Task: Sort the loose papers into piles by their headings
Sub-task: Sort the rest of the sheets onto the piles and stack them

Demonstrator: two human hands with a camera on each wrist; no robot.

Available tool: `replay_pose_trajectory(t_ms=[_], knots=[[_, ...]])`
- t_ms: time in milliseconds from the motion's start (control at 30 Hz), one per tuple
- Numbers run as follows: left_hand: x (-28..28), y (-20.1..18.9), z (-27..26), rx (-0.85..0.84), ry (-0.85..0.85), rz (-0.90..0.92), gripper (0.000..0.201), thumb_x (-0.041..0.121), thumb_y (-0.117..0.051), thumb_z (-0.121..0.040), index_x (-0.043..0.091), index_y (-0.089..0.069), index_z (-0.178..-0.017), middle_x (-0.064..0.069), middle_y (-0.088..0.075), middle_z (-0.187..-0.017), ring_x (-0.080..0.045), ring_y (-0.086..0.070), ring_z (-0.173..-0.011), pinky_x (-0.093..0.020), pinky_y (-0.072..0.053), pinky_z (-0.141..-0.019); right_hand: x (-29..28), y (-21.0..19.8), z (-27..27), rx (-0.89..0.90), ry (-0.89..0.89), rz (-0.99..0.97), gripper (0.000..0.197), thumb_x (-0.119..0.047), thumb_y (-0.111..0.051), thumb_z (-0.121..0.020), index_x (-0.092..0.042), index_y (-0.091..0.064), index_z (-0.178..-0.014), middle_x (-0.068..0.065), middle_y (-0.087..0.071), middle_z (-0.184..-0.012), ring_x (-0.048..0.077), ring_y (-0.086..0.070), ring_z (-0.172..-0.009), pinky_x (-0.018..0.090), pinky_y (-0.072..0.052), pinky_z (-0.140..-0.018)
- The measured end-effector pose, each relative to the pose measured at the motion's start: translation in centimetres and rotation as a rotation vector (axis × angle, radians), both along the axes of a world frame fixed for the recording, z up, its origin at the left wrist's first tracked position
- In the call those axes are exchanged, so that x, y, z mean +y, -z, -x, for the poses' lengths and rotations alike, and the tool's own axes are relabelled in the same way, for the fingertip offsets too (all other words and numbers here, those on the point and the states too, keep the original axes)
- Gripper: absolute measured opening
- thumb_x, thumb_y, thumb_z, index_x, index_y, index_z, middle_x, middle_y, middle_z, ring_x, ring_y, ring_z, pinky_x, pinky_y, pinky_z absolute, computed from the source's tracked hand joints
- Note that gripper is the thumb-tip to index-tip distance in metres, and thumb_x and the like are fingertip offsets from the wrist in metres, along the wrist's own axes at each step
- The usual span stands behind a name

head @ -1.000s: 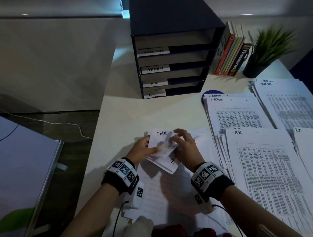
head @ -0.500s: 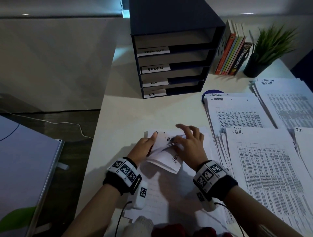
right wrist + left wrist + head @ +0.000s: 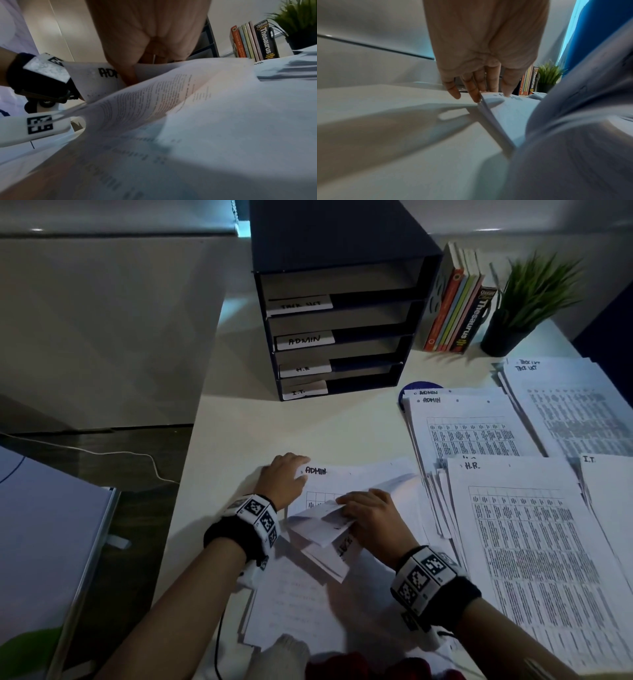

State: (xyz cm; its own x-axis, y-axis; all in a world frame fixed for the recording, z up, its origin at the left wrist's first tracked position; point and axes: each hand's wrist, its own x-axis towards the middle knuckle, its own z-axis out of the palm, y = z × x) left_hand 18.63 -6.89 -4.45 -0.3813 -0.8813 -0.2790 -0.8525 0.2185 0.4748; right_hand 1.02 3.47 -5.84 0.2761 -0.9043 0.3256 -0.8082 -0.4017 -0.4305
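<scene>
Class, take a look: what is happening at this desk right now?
A person is sorting papers by heading. The left hand rests at the corner of an unsorted sheet headed ADMIN, while the right hand grips a folded-back sheet lifted off it. Sorted ADMIN, H.R., I.T. and task list piles lie to the right.

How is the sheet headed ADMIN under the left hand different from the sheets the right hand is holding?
The ADMIN sheet lies flat on the unsorted stack with its heading readable; the folded-over sheets are bent back toward the person, their heading hidden. The left hand touches the ADMIN sheet's corner with straight fingers; the right hand grips the folded-over sheets. Both are white printed pages.
</scene>
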Motion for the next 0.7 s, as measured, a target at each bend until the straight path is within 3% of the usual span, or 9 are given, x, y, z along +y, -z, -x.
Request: replay_pose_trajectory(t_ms=[167, 300, 433, 500, 567, 633, 700], knots=[[1.1, -0.1, -0.4, 0.062, 0.063, 0.194, 0.039, 0.015, -0.051, -0.092, 0.020, -0.051, -0.131, 0.001, -0.045, -0.141, -0.017, -0.040, -0.130, -0.032, -0.024, -0.108, 0.3, 0.4, -0.1, 0.021, 0.022, 0.045, 0.027, -0.001, -0.078, -0.050, -0.014, -0.067, -0.070, 0.000, -0.072, -0.093, 0.020, -0.069, -0.088, 0.032, -0.036, -0.084], [2.0, 0.0, -0.7, 0.179, 0.100, 0.239, 0.037, 0.009, -0.049, -0.094, 0.014, -0.053, -0.130, -0.003, -0.048, -0.139, -0.020, -0.049, -0.124, -0.036, -0.036, -0.106, 0.2, 0.2, -0.3, 0.032, 0.048, 0.062, 0.017, -0.007, -0.069, -0.055, -0.014, -0.068, -0.071, -0.001, -0.072, -0.092, 0.025, -0.067, -0.095, 0.033, -0.031, -0.084], [2.1, 0.1, -0.7, 0.083, 0.128, 0.303, 0.041, 0.009, -0.050, -0.093, 0.014, -0.049, -0.133, -0.002, -0.043, -0.143, -0.018, -0.044, -0.129, -0.033, -0.029, -0.108, -0.4, -0.3, -0.4, 0.010, 0.049, 0.039, 0.018, -0.008, -0.067, -0.056, -0.015, -0.068, -0.073, 0.001, -0.072, -0.094, 0.020, -0.068, -0.086, 0.031, -0.031, -0.082], [2.1, -0.3, -0.5, 0.070, 0.139, 0.383, 0.033, 0.005, -0.056, -0.087, 0.011, -0.062, -0.119, -0.005, -0.053, -0.135, -0.022, -0.049, -0.125, -0.037, -0.031, -0.104, -0.7, -0.5, -0.4, 0.008, 0.049, 0.041, 0.019, -0.008, -0.065, -0.058, -0.015, -0.069, -0.075, 0.002, -0.071, -0.098, 0.020, -0.067, -0.085, 0.031, -0.034, -0.082], [2.0, -0.5, -0.3, 0.151, 0.154, 0.418, 0.019, 0.003, -0.061, -0.079, 0.008, -0.072, -0.093, -0.010, -0.068, -0.111, -0.027, -0.064, -0.104, -0.040, -0.043, -0.092, -0.7, -0.7, -0.4, 0.005, 0.039, 0.045, 0.017, -0.006, -0.066, -0.057, -0.013, -0.068, -0.073, 0.007, -0.069, -0.106, 0.024, -0.067, -0.085, 0.033, -0.043, -0.081], [2.3, -1.1, -0.1, 0.295, 0.115, 0.260, 0.012, 0.004, -0.060, -0.081, 0.006, -0.072, -0.081, -0.010, -0.072, -0.091, -0.025, -0.067, -0.082, -0.032, -0.049, -0.083, -0.7, -0.7, -0.3, -0.001, 0.044, 0.024, 0.020, 0.000, -0.071, -0.054, -0.010, -0.067, -0.070, 0.016, -0.063, -0.118, 0.027, -0.067, -0.087, 0.039, -0.048, -0.078], [2.8, -1.4, 0.0, 0.371, 0.050, 0.009, 0.010, 0.008, -0.062, -0.084, 0.003, -0.071, -0.082, -0.008, -0.071, -0.084, -0.021, -0.065, -0.080, -0.028, -0.049, -0.080, -0.6, -0.5, -0.3, -0.001, 0.052, -0.008, 0.020, 0.002, -0.071, -0.054, -0.009, -0.065, -0.069, 0.020, -0.058, -0.124, 0.026, -0.068, -0.087, 0.039, -0.049, -0.077]])
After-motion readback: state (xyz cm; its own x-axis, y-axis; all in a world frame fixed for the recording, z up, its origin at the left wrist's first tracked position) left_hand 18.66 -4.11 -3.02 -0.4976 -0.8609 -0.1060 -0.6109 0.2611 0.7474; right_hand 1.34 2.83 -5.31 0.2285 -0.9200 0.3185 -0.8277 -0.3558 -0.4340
